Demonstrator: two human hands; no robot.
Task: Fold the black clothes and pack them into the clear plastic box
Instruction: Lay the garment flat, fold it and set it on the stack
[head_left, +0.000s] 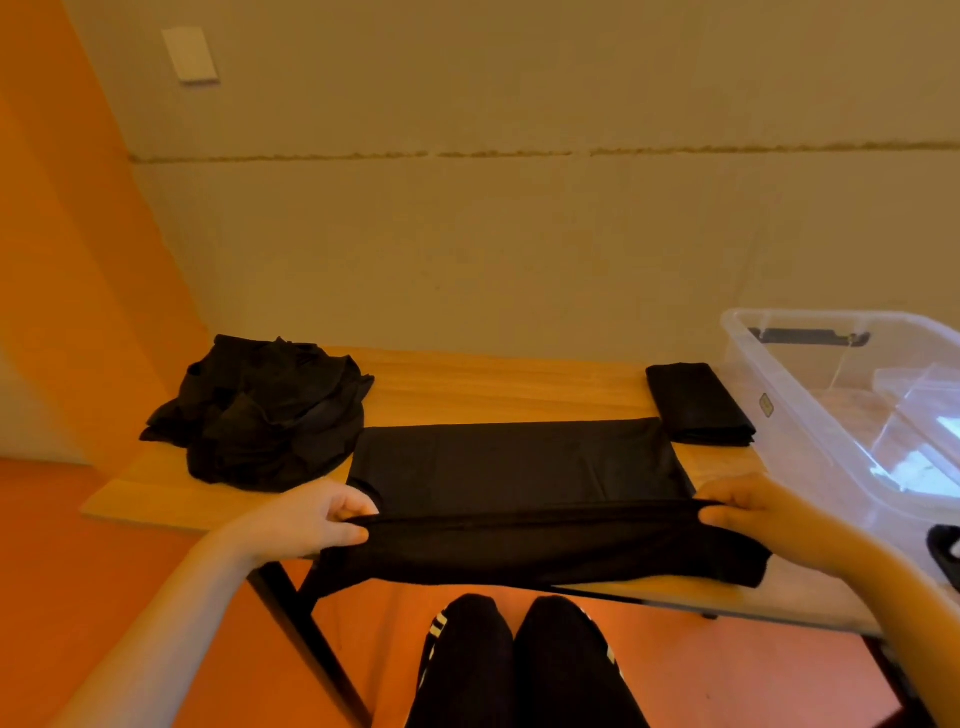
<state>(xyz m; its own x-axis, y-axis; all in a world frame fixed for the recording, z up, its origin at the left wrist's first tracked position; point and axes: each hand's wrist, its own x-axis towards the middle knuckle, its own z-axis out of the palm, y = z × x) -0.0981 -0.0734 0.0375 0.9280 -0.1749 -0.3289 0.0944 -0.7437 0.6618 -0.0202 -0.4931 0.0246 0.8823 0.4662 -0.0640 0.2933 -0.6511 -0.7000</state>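
- Black garment (519, 467) lies spread flat on the wooden table (493, 389), at the near middle of the top; its near part hangs over the table's front edge.
- Left hand (317, 519) pinches the raised fold of the garment at its left end, thumb and fingers curled round the cloth.
- Right hand (748, 506) pinches the same fold at its right end, fingers curled over the cloth edge.
- Fold line runs straight between the two hands, parallel to the table's front edge.
- Heap of black clothes (260, 410), unfolded and crumpled, sits on the far left of the table, touching the left edge of the spread garment.
- Folded black garment (696, 405) lies on the far right part of the table, just beside the clear plastic box (810, 415) and just beyond the far right corner of the spread garment.
- Clear plastic box stands on the right end of the table, lid off; it holds no black clothes; a dark handle shows on its far wall.
- Legs (519, 665) in dark trousers show below the table edge, above an orange floor (130, 545).
- Beige wall (519, 234) stands behind the table, with a pale plate (189, 54) high on the left.
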